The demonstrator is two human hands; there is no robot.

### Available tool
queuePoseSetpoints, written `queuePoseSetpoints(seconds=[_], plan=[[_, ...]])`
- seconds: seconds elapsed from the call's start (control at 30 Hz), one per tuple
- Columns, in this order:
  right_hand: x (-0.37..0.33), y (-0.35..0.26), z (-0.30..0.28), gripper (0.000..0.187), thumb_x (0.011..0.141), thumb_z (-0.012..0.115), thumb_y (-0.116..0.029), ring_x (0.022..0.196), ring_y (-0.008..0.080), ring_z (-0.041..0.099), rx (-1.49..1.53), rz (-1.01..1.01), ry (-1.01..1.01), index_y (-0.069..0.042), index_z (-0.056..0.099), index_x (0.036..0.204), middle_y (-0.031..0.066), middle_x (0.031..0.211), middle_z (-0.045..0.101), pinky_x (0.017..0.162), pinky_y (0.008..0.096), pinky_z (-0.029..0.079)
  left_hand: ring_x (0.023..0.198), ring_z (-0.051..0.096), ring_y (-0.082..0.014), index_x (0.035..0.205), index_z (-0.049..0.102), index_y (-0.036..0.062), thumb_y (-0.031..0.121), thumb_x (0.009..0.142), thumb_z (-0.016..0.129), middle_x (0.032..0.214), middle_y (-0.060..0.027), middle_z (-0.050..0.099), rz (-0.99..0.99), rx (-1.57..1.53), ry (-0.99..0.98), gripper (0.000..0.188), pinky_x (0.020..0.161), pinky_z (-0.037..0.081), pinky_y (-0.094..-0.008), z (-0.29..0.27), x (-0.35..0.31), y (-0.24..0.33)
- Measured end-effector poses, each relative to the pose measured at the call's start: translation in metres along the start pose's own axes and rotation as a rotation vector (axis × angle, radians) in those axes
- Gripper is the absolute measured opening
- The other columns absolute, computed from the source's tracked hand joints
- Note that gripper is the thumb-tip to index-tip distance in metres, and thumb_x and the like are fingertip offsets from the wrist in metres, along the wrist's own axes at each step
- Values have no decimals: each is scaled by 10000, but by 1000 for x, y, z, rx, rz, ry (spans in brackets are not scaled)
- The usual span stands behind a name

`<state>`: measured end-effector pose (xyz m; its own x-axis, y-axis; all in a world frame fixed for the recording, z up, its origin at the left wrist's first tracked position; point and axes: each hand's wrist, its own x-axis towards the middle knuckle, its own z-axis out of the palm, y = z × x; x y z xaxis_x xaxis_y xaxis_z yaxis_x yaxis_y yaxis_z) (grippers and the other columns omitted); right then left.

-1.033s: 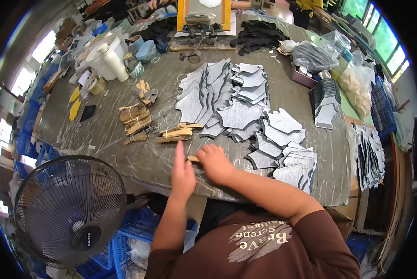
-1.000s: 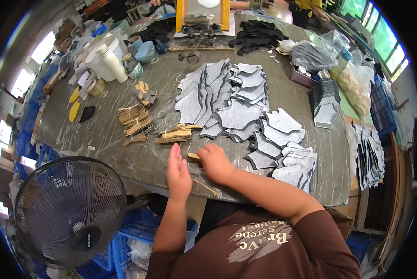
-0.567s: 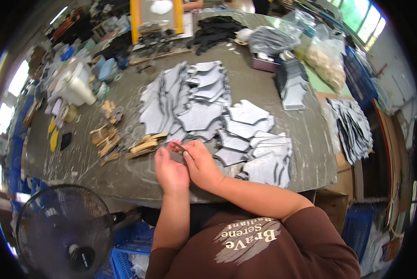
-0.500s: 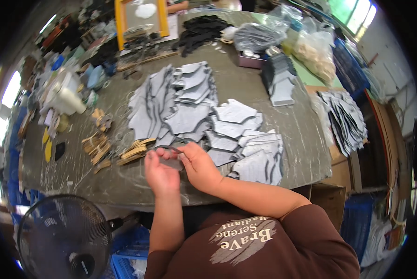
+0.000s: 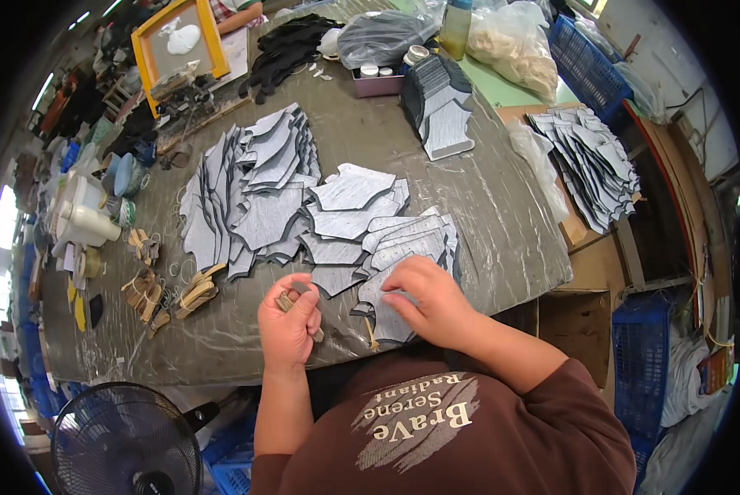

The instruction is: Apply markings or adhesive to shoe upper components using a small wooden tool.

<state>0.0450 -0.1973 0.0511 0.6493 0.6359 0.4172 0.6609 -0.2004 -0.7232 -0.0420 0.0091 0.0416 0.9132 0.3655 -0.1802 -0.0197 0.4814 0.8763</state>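
Note:
My left hand (image 5: 290,323) is closed round a small bundle of thin grey-tan strips (image 5: 285,302), whose ends poke out above and below the fingers. My right hand (image 5: 437,304) hovers over or rests on the nearest pile of grey cut pieces (image 5: 391,262), fingers bent, thumb and forefinger apart; nothing shows between them. I cannot tell whether it touches the top piece. Beside that pile, towards the table's near edge, lies a narrow yellowish strip (image 5: 371,334). More overlapping grey pieces (image 5: 264,219) with curved, notched outlines spread beyond my hands.
Bundles of tan strips (image 5: 197,292) lie left on the plastic-covered table (image 5: 502,247). A black fan (image 5: 126,445) stands at the near left. Farther off are a yellow frame (image 5: 217,49), black cloth pieces (image 5: 291,51), a grey stack (image 5: 440,111) and another pile (image 5: 588,165) at right.
My hands were together on a thin dark strip; now they are apart. My right hand has moved right to the grey pieces, while the left has closed round the strips. The view has shifted.

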Motion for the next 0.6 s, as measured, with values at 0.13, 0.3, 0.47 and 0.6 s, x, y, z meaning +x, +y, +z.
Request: queuePoseSetpoints(seconds=[0.13,0.3,0.47,0.6], plan=[[-15,-6,-5,134,709,603,-113,825,263,547,-91,-149,-279,-106,641,837,63,823,547,720,368,445,482,426,-69,926,525,5,10,857,589,724,-49,546,-70,115,-16,94,412,317,-215,1,0,-11],[-16,4,33,129,701,563,-190,890,196,493,-263,-382,-482,-112,633,777,16,795,518,765,314,380,471,420,-64,945,533,-4,-19,840,599,636,5,470,-70,29,108,125,409,329,-206,8,3,-16],[-15,9,45,80,716,645,-124,805,220,537,149,-335,-247,-77,592,679,37,767,536,717,335,416,497,442,-70,1016,522,-8,20,876,557,729,-41,534,-77,90,201,147,417,338,-209,-6,-3,-14],[-23,12,-11,77,765,667,-7,707,205,621,664,85,-88,6,648,839,84,791,630,628,301,488,518,469,-84,1038,524,4,39,896,527,821,-90,557,-76,166,186,147,422,360,-204,-12,-1,-19]])
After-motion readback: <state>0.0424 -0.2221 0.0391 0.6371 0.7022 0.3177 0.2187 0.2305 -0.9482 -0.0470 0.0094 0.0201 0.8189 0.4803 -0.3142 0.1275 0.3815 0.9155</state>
